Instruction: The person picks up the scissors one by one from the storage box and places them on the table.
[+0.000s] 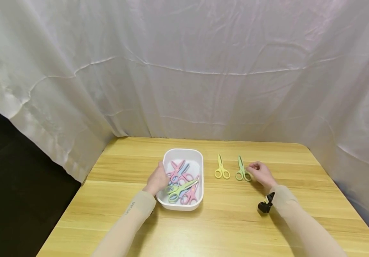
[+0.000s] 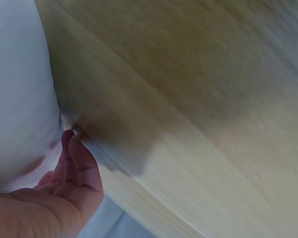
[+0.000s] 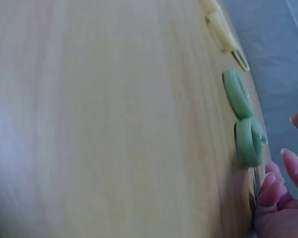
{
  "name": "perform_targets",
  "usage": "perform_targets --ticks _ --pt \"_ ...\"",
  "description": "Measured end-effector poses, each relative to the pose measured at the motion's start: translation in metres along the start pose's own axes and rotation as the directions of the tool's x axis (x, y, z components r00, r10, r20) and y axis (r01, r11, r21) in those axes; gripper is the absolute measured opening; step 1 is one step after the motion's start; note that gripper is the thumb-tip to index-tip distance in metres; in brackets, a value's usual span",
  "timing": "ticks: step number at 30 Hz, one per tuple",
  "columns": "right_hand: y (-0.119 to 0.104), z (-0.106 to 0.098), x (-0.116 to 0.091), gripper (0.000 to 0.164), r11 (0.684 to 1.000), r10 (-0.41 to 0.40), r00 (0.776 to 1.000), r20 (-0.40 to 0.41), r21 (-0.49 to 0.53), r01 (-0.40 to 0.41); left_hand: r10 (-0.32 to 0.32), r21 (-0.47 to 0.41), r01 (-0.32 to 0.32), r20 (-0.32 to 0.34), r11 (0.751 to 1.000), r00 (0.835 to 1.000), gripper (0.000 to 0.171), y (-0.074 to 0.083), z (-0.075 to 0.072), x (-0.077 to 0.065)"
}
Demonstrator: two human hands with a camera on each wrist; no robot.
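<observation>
A white plastic box (image 1: 182, 207) full of pink, blue and green scissors stands left of the table's middle. My left hand (image 1: 158, 179) grips its left side; in the left wrist view the curled fingers (image 2: 84, 171) lie against the outer wall. To the right of the box, yellow scissors (image 1: 220, 167) and green scissors (image 1: 241, 169) lie side by side on the table, blades pointing away from me. My right hand (image 1: 261, 174) is just beside the green scissors' handle loops, and in the right wrist view thumb and forefinger stand apart with nothing between them.
The wooden table (image 1: 229, 228) carries the box and both loose pairs of scissors. Pale curtains (image 1: 197, 89) hang behind it and along its sides. A small black device (image 1: 265, 204) sits at the right wrist.
</observation>
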State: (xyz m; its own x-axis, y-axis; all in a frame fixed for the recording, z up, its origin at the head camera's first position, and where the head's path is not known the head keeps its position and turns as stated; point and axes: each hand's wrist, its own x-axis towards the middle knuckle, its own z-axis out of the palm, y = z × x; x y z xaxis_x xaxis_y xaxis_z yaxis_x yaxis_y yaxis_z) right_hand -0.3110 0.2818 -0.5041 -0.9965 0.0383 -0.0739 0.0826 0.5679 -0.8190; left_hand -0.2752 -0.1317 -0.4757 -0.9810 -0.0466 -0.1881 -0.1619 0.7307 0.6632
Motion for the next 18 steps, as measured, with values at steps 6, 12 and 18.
perform_targets --ticks 6,12,18 --pt "-0.010 0.003 -0.003 0.041 0.997 -0.003 0.999 -0.049 0.071 0.006 -0.016 -0.006 0.016 0.005 1.000 1.000 0.078 0.000 0.000 0.000" --pt "-0.035 0.010 -0.006 0.036 0.992 -0.107 0.989 -0.100 0.058 0.114 -0.014 -0.014 0.014 0.008 1.000 1.000 0.079 0.000 -0.001 -0.001" --pt "-0.068 0.026 -0.015 0.032 0.975 -0.196 0.979 -0.056 0.098 0.201 -0.010 -0.020 0.010 0.010 1.000 1.000 0.079 0.000 0.000 -0.001"
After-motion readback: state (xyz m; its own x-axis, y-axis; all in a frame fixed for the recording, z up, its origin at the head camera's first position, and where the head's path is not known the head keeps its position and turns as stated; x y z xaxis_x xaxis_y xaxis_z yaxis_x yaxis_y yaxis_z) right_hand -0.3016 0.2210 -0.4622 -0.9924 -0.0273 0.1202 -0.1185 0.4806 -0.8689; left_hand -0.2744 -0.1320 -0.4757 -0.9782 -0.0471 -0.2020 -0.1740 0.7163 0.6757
